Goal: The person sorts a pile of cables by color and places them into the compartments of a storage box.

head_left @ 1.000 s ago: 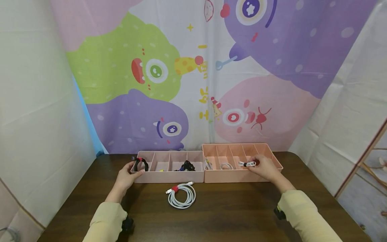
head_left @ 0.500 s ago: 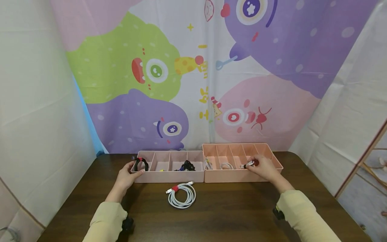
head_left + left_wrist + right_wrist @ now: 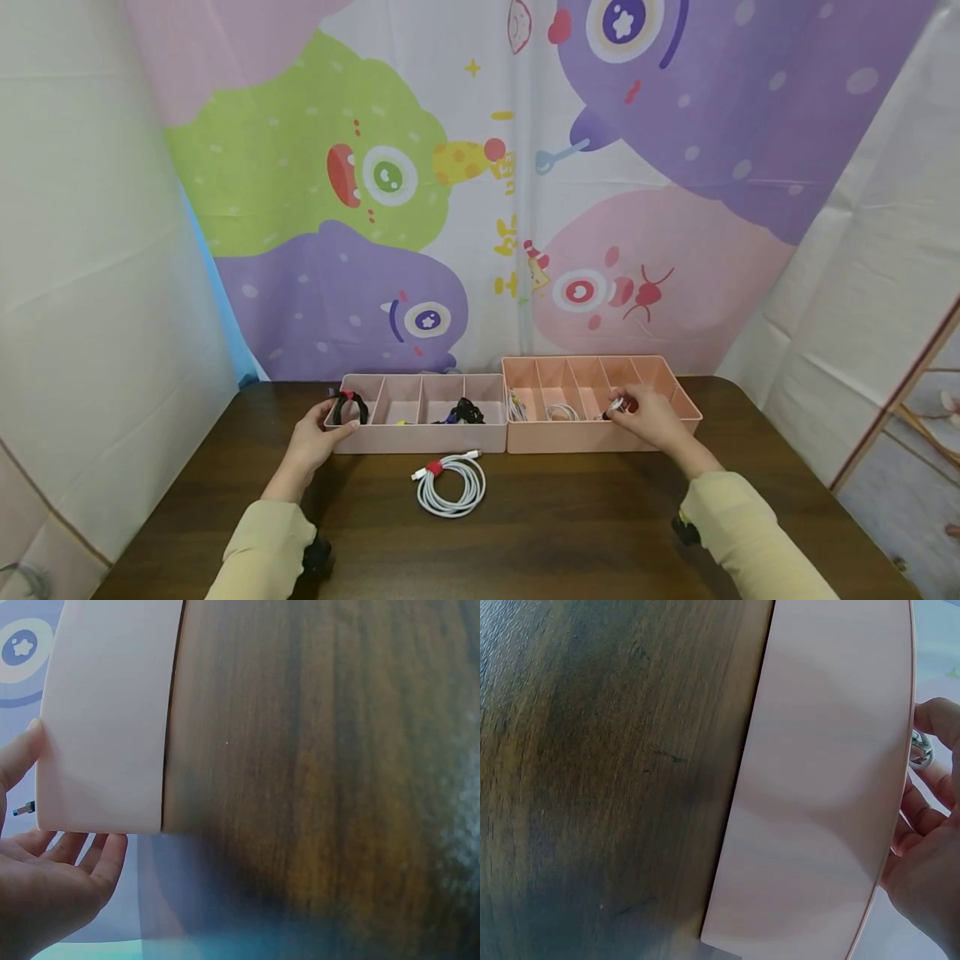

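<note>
In the head view my left hand grips the left end of a pale pink divided box, thumb at the front rim. The left wrist view shows its fingertips against the end wall. Beside that thumb, a black coiled cable with a red tie stands in the leftmost compartment. My right hand pinches a white cable bundle over the front rim of a peach divided box. In the right wrist view only part of this bundle shows between the fingers, behind the box wall.
A white coiled cable with a red tie lies on the dark wooden table before the boxes. Black cables fill part of the pale box. White cables lie in the peach box's left compartments. A cartoon curtain hangs behind.
The white cable bundle in my right hand has turned from lying sideways to a steeper slant, now end-on and lower at the rim. My left hand and the boxes have stayed put.
</note>
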`<state>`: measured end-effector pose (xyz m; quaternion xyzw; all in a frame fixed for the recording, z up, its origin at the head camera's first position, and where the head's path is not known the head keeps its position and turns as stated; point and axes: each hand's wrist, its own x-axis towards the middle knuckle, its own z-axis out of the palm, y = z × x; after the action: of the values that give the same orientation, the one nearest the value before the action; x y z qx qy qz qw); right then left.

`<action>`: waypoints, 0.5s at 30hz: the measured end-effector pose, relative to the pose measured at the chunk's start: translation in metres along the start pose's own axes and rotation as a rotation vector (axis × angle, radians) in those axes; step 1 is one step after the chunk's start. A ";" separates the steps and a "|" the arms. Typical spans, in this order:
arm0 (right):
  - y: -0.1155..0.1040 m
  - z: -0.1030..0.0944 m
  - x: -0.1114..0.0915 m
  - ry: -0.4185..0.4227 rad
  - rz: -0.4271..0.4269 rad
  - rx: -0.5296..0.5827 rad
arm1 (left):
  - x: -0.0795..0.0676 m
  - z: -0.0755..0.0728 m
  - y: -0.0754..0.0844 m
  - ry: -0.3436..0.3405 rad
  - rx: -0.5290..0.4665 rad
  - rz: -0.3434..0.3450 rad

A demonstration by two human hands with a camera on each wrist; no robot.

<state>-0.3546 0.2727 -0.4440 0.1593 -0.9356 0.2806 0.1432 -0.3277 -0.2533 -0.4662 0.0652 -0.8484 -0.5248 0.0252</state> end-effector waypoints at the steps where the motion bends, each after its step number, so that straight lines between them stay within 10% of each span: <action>1: 0.000 0.001 0.000 0.007 0.000 0.000 | 0.000 0.000 0.000 0.000 0.000 0.001; 15: 0.002 0.002 0.001 0.031 -0.008 -0.003 | -0.002 0.000 0.001 -0.003 -0.007 0.005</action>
<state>-0.3569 0.2726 -0.4465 0.1584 -0.9331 0.2809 0.1593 -0.3260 -0.2527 -0.4656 0.0620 -0.8468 -0.5277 0.0254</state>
